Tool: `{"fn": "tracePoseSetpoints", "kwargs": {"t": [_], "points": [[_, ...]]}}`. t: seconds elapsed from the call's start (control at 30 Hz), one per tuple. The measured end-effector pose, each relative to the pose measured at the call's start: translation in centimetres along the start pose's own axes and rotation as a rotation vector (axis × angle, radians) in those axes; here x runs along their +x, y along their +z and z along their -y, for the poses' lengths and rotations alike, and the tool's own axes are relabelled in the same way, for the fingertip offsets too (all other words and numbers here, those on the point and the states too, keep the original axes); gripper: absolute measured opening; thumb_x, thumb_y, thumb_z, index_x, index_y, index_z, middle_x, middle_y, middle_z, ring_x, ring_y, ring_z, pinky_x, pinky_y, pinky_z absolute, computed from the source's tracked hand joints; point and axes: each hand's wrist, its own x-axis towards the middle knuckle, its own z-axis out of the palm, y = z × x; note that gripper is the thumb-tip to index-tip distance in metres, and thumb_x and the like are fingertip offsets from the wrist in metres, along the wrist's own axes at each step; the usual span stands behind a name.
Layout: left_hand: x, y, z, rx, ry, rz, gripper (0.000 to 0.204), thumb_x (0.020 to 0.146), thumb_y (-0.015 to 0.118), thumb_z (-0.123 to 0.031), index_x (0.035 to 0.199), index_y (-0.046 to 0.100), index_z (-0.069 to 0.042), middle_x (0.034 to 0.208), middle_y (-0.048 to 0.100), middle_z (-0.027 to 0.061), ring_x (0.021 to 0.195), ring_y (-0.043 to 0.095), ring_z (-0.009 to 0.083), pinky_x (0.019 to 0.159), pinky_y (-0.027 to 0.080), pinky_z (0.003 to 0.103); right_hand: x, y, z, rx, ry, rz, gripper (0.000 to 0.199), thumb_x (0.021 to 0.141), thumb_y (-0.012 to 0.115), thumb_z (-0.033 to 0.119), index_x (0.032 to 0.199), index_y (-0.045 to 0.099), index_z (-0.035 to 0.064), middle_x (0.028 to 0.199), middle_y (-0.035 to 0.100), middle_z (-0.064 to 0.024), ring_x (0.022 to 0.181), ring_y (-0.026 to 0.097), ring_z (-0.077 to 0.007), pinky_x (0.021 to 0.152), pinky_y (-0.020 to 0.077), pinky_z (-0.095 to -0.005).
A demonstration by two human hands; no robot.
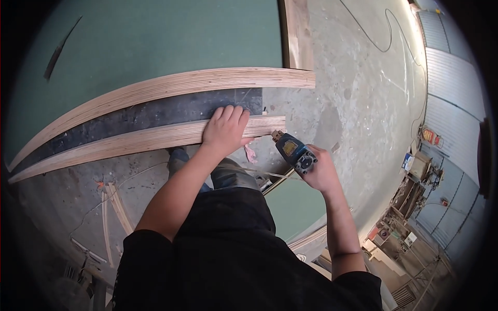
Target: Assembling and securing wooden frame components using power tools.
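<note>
Two long stacks of thin plywood strips run across in front of me. My left hand [226, 129] lies over the nearer plywood stack [166, 136], fingers over its top and far side, thumb along the near side. My right hand [320, 170] is closed around a blue nail gun [294, 150] with a dark cap. Its nose is at the right end of the nearer stack, but whether they touch I cannot tell. A dark flat bench strip [171, 108] lies between this stack and the farther plywood stack [181, 82].
Beyond the stacks spreads a large green panel [181, 36] with a dark, thin tool [54, 62] on it and a wooden board [298, 36] at its right edge. Another green panel [303, 205] is low beside me. Thin wood strips [116, 207] lie left; a cable [386, 41] crosses the concrete floor.
</note>
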Motion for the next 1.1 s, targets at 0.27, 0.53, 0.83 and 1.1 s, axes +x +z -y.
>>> {"fn": "tracePoseSetpoints", "kwargs": {"t": [0.27,0.53,0.83,1.1], "points": [[-0.1,0.6,0.0,0.048,0.006,0.013,0.051,0.066,0.08,-0.041,0.1,0.059,-0.009,0.091,0.051,0.0044,0.089,0.052,0.0232,0.082,0.044,0.034,1.8,-1.0,-1.2,-0.074,-0.083,0.102,0.032,0.067,0.067,0.005,0.099,0.067,-0.0011,0.091,0.066,-0.0201,0.086,0.064,-0.0417,0.079,0.0532,-0.0418],[-0.6,-1.5,0.0,0.044,-0.06,-0.004,0.057,0.064,0.082,-0.041,0.105,0.06,-0.008,0.096,0.052,0.006,0.095,0.052,0.0249,0.086,0.044,0.035,3.8,-0.1,-0.6,-0.114,-0.147,0.157,0.038,0.066,0.066,0.005,0.104,0.067,0.0004,0.095,0.066,-0.0201,0.089,0.064,-0.042,0.081,0.0534,-0.0431],[-3.6,-2.0,3.1,0.035,-0.067,-0.005,0.058,0.063,0.083,-0.041,0.104,0.06,-0.007,0.095,0.052,0.0067,0.094,0.052,0.0261,0.086,0.045,0.037,5.3,1.0,2.1,-0.126,-0.178,0.216,0.039,0.063,0.063,0.001,0.101,0.066,-0.0007,0.092,0.065,-0.0209,0.088,0.062,-0.0433,0.079,0.0528,-0.0444],[-3.6,-2.1,3.2,0.032,-0.054,-0.031,0.053,0.064,0.081,-0.041,0.101,0.06,-0.009,0.092,0.05,0.005,0.09,0.051,0.023,0.085,0.046,0.034,6.1,1.3,2.9,-0.124,-0.227,0.21,0.034,0.063,0.063,0.001,0.096,0.065,-0.0012,0.089,0.064,-0.0208,0.087,0.062,-0.0437,0.077,0.0523,-0.0451]]}}
